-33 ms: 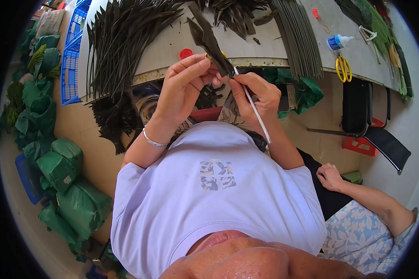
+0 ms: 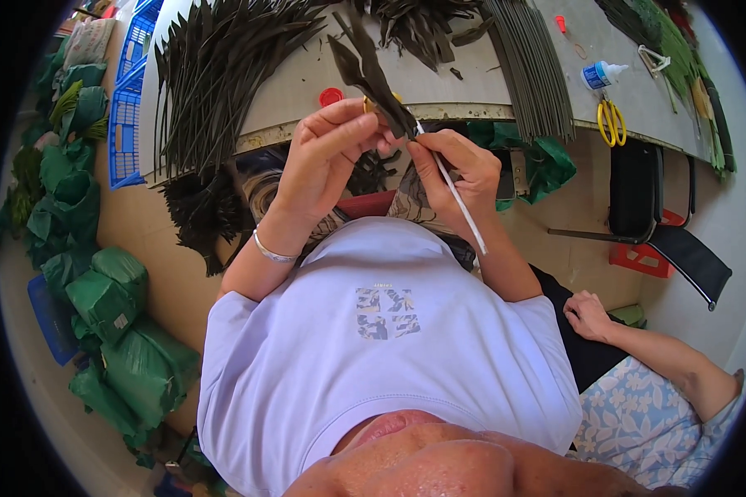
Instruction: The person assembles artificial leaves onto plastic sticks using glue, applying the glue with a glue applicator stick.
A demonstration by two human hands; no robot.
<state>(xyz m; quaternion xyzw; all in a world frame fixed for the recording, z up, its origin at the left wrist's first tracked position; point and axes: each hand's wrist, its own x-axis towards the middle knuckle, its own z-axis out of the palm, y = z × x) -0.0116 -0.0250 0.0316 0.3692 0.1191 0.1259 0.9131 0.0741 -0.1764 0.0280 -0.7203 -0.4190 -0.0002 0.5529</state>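
Between the thumb and fingers of my right hand (image 2: 464, 170) is a thin white stick (image 2: 462, 203), slanting down toward my shirt. Dark artificial leaves (image 2: 379, 87) stand at its upper end, tilted up and left over the table edge. My left hand (image 2: 327, 145), with a silver bangle on its wrist, is curled beside the base of these leaves. Its thumb and index finger are drawn together, but what they hold is not clear. Behind those fingers shows part of a yellow ring-shaped thing (image 2: 371, 105), mostly hidden.
Dark leaf stems (image 2: 215, 74) fill the table's left; a bundle of dark stems (image 2: 532, 66) lies right. Yellow-handled scissors (image 2: 612, 123), a glue bottle (image 2: 603, 74) and a red cap (image 2: 331, 96) sit nearby. A black chair (image 2: 636, 195) stands right; another person's hand (image 2: 587, 315) rests below it.
The leaf tips have tilted slightly left and spread apart. My left thumb and index finger have shifted a little, showing more of the yellow ring. My right hand keeps its place.
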